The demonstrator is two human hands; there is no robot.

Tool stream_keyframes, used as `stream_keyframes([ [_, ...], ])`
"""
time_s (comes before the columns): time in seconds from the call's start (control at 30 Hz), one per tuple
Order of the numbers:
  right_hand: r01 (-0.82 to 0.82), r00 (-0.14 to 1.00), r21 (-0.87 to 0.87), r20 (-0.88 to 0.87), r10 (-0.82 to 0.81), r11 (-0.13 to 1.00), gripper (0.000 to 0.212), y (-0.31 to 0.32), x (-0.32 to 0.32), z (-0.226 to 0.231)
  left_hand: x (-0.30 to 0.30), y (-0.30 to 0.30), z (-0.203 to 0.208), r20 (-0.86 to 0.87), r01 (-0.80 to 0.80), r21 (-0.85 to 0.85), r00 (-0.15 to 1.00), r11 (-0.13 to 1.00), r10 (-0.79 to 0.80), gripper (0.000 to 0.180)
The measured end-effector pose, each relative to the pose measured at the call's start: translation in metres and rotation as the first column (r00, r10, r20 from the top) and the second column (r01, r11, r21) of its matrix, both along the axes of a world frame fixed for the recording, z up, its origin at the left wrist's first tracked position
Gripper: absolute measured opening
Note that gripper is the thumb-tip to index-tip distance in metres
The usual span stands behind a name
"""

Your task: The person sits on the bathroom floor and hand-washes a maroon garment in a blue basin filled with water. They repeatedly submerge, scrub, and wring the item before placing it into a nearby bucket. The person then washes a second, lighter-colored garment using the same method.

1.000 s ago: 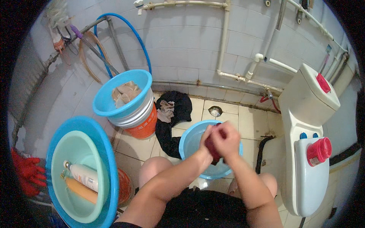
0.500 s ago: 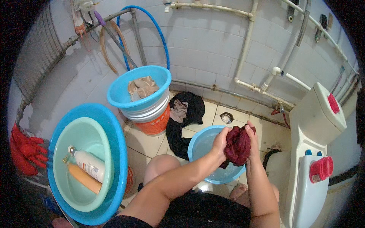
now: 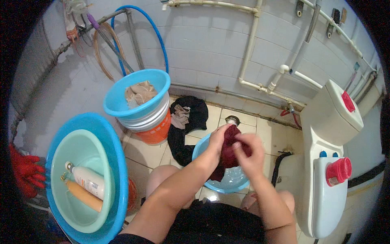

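Observation:
A wet maroon cloth (image 3: pixel 230 157) is bunched up over a light blue basin (image 3: pixel 198 149) with water in it, on the tiled floor. One end of the cloth hangs down toward the basin's near side. My left hand (image 3: pixel 217 141) grips the cloth from its left, with the fingers partly hidden behind it. On the other side, my right hand (image 3: pixel 251 153) has its thumb and fingers bent in on the cloth, slightly blurred by motion. Left of the basin lies a black garment (image 3: pixel 178 142) with a greyish-beige cloth (image 3: pixel 180 117) on top.
A blue basin (image 3: pixel 162 81) holding beige cloth rests on a white and orange bucket (image 3: pixel 154 132). At left, a green basin (image 3: pixel 106 162) with two bottles sits inside a larger blue tub (image 3: pixel 122 185). Red gloves (image 3: pixel 28 173) hang beside it. A toilet (image 3: pixel 331 118) stands at right.
My right hand has shifted its grip, its fingers now bent in from the right. The cloth has tilted, with an end hanging lower. The whole view has shifted slightly.

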State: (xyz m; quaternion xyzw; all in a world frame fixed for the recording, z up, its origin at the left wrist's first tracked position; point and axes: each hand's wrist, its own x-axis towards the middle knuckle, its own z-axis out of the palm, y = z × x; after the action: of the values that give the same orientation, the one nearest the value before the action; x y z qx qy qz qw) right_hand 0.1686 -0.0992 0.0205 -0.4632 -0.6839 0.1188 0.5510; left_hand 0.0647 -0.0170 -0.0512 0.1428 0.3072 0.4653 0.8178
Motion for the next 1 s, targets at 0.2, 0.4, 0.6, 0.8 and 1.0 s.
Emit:
stream_keyframes([
  [0.2, 0.223, 0.965, -0.125, 0.167, -0.201, 0.967, 0.015, 0.015, -0.007, -0.016, 0.025, -0.03, -0.003, 0.294, 0.05, -0.042, 0.955, 0.998, -0.035, 0.031],
  [0.4, 0.254, 0.96, -0.066, 0.135, -0.244, 0.965, 0.016, 0.02, 0.001, -0.016, 0.022, -0.027, -0.012, 0.33, 0.089, 0.071, 0.938, 0.993, -0.108, 0.033],
  [0.6, 0.44, 0.898, -0.224, 0.133, -0.42, 0.869, 0.02, 0.036, 0.026, -0.037, 0.03, -0.04, 0.016, 0.071, -0.016, -0.098, 0.997, 0.995, 0.023, 0.029],
  [0.8, 0.239, 0.953, -0.495, -0.047, -0.3, 0.835, 0.048, 0.049, 0.083, -0.062, 0.003, -0.018, 0.045, -0.047, 0.094, -0.045, 0.994, 0.995, -0.096, 0.031],
  [1.0, -0.136, 0.983, -0.501, 0.04, 0.18, 0.855, 0.093, 0.024, 0.044, -0.046, 0.006, -0.01, 0.029, -0.236, 0.139, 0.11, 0.965, 0.984, -0.11, 0.033],
])
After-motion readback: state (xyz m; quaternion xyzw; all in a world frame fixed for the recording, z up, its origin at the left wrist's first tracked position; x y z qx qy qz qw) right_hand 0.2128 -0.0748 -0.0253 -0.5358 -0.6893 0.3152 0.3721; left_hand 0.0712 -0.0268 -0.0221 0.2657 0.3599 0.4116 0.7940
